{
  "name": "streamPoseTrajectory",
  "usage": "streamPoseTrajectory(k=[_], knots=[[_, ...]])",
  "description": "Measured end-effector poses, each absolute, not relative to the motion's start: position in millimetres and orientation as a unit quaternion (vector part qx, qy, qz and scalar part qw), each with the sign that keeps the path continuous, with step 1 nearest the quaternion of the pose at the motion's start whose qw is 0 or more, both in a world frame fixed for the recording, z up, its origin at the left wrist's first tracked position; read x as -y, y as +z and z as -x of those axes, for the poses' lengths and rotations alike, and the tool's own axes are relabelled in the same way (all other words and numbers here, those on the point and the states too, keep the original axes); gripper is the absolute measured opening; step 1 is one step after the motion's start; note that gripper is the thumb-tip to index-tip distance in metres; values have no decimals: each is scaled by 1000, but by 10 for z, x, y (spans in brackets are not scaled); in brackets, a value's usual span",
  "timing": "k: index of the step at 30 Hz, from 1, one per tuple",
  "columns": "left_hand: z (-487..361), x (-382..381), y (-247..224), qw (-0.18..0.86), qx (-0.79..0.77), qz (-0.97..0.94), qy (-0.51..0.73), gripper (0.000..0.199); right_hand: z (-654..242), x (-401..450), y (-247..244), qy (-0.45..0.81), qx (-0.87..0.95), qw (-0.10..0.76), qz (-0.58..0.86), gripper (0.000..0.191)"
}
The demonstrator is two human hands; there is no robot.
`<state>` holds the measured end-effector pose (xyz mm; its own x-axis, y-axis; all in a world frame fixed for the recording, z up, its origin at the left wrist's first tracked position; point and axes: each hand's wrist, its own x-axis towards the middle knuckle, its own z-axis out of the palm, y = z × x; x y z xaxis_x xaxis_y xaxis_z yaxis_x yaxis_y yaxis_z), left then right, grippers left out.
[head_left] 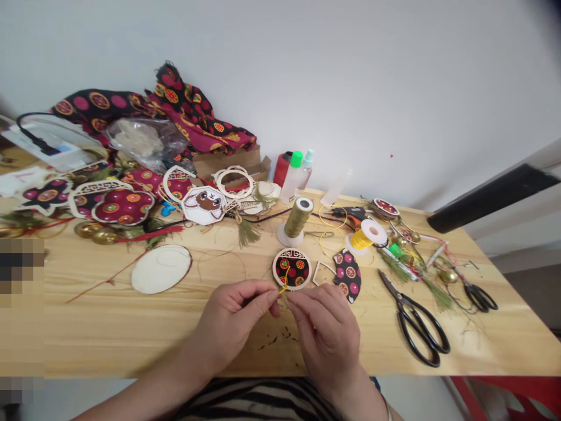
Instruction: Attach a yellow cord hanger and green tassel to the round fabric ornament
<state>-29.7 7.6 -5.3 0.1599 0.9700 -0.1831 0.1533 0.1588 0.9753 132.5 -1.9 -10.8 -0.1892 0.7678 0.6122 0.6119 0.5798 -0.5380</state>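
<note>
A short piece of yellow cord is pinched at the fingertips of my left hand, one end sticking up. My right hand is closed too, its fingertips meeting the lower part of the cord close to the left ones. Just beyond the fingers lies a round wooden-framed ornament with dark patterned fabric and a lattice top. To its right are a thin pale frame piece and a curved patterned fabric piece.
Large black-handled scissors lie at right, smaller scissors beyond. A green thread spool and a yellow cord spool stand behind. A white oval disc lies left; ornaments, tassels and patterned cloth crowd the back left.
</note>
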Motion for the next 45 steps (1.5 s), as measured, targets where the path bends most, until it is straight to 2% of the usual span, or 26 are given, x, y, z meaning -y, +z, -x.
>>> streamPoseTrajectory(k=[7, 12, 17, 23, 28, 35, 45], knots=[[291, -68, -64, 542, -530, -534, 375, 20, -1282, 42, -92, 93, 786, 438, 427, 24], [314, -48, -89, 556, -532, -507, 389, 23, -1281, 46, -123, 251, 683, 477, 493, 16], [305, -34, -149, 652, -494, -428, 383, 26, -1302, -48, -173, 391, 583, 485, 521, 10], [244, -35, -120, 781, -393, -327, 358, 26, -1254, -186, -194, 434, 579, 512, 463, 15], [234, -42, -92, 796, -380, -306, 359, 27, -1237, -202, -189, 375, 645, 485, 456, 22], [315, -43, -151, 708, -450, -368, 402, 24, -1290, -48, -158, 186, 743, 441, 468, 16], [311, -52, -102, 595, -516, -472, 397, 27, -1291, 19, -55, 85, 781, 447, 428, 21]])
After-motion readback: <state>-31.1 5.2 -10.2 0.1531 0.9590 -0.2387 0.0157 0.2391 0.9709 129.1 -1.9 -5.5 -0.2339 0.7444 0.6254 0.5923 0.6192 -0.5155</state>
